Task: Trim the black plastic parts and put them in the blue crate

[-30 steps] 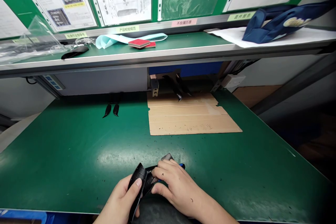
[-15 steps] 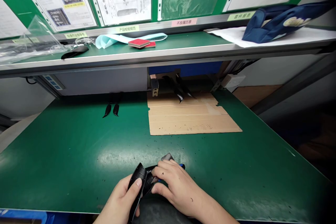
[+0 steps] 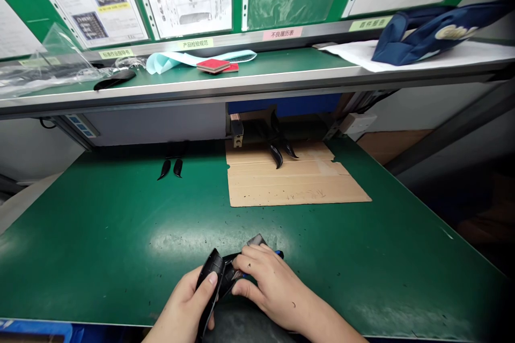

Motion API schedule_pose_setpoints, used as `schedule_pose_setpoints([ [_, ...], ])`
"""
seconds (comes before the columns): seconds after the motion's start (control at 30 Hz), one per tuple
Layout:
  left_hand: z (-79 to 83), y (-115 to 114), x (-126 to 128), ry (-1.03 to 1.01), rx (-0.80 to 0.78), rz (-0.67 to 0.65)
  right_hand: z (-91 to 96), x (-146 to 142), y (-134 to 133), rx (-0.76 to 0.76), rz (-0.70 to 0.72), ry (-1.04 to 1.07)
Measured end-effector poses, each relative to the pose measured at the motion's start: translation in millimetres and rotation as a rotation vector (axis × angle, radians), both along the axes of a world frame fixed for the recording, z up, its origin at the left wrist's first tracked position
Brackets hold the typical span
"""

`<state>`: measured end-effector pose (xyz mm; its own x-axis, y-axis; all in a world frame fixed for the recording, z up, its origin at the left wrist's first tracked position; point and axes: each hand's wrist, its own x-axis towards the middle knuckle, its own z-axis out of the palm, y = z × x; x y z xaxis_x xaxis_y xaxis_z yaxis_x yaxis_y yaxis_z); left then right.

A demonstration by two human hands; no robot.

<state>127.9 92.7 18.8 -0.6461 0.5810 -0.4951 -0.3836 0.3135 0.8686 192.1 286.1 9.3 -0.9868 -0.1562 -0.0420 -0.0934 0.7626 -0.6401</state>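
Observation:
My left hand [image 3: 185,305] grips a curved black plastic part [image 3: 213,273] near the front edge of the green table [image 3: 100,236], thumb pressed on its upper face. My right hand [image 3: 269,289] is closed over the same part from the right, fingers curled on its far end, where a grey tip [image 3: 256,240] and a bit of blue [image 3: 278,253] stick out. Most of the part is hidden under both hands.
A cardboard sheet [image 3: 289,182] lies at mid table with black curved parts [image 3: 279,153] sliding onto it from the opening behind. Two small black parts [image 3: 171,168] lie further left. The shelf above carries a dark blue bag [image 3: 426,32], red pads [image 3: 215,66] and plastic bags [image 3: 44,72].
The black curved parts at the back of the cardboard have slid forward and down onto it. My hands and the held part have stayed put.

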Motion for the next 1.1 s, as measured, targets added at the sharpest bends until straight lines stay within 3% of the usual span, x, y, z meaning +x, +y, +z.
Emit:
schedule_pose_setpoints([
  [1.1,1.8,0.4,-4.3,0.004,-0.046,-0.025,-0.6,-7.5,1.5,-0.001,0.016,-0.022],
])
